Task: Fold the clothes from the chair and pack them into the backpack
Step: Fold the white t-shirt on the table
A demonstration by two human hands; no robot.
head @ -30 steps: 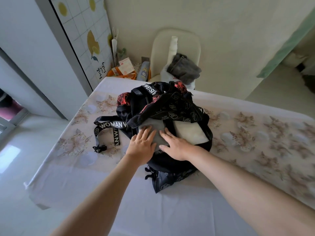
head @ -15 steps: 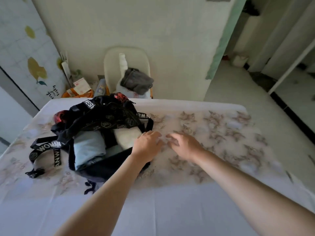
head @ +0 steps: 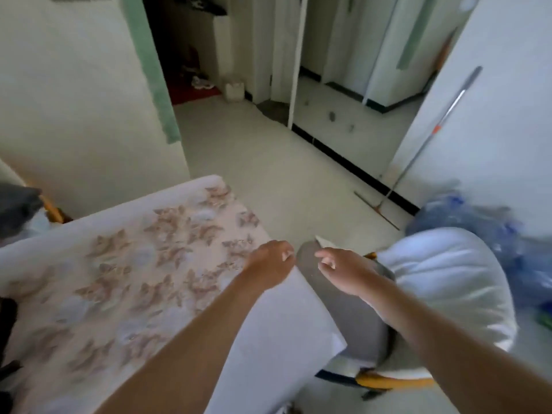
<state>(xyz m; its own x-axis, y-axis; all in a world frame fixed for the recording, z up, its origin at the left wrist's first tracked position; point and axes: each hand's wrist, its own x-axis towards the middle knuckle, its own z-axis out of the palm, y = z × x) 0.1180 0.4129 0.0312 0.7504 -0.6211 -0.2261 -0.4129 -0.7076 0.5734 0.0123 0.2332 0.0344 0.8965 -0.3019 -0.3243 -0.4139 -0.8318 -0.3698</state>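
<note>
Both hands are empty, fingers loosely curled, close together but not touching. The left hand (head: 270, 264) hovers over the right corner of the desk (head: 119, 279), and the right hand (head: 346, 271) is above the grey seat of a chair (head: 343, 324) just beside it. Blurred grey clothes (head: 15, 201) lie past the desk's far left edge, and a mop (head: 418, 150) leans on the wall beyond.
</note>
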